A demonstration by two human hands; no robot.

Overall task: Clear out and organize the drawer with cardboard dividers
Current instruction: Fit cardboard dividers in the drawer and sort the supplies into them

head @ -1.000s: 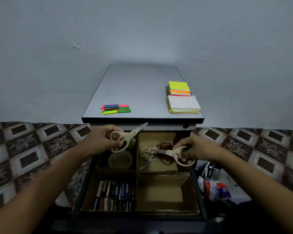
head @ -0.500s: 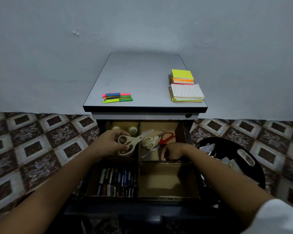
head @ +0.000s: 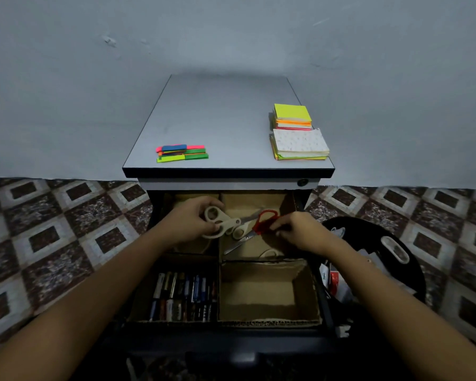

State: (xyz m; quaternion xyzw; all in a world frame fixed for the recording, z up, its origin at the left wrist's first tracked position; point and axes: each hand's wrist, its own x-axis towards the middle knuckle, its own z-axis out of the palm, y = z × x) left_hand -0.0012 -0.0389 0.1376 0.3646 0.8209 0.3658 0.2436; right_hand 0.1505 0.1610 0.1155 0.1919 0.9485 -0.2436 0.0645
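Observation:
The open drawer (head: 324, 298) is split by cardboard dividers (head: 220, 270) into four compartments. My left hand (head: 188, 222) grips cream-handled scissors (head: 220, 220) over the far compartments, blades pointing right. My right hand (head: 297, 233) pinches the handle of red scissors (head: 264, 221) in the far right compartment. Another cream-handled pair (head: 241, 232) lies between them. The near left compartment holds several pens and markers (head: 183, 295). The near right compartment (head: 267, 295) shows bare cardboard.
On the cabinet top (head: 220, 116) lie coloured sticky strips (head: 182, 154) at front left and stacks of sticky notes (head: 297, 133) at right. A black bin (head: 374, 243) with papers stands to the drawer's right on the patterned tile floor (head: 52, 229).
My left hand moved its cream scissors rightward and lower over the far compartments. My right hand let go of a cream pair and now pinches the red scissors. The view dropped closer.

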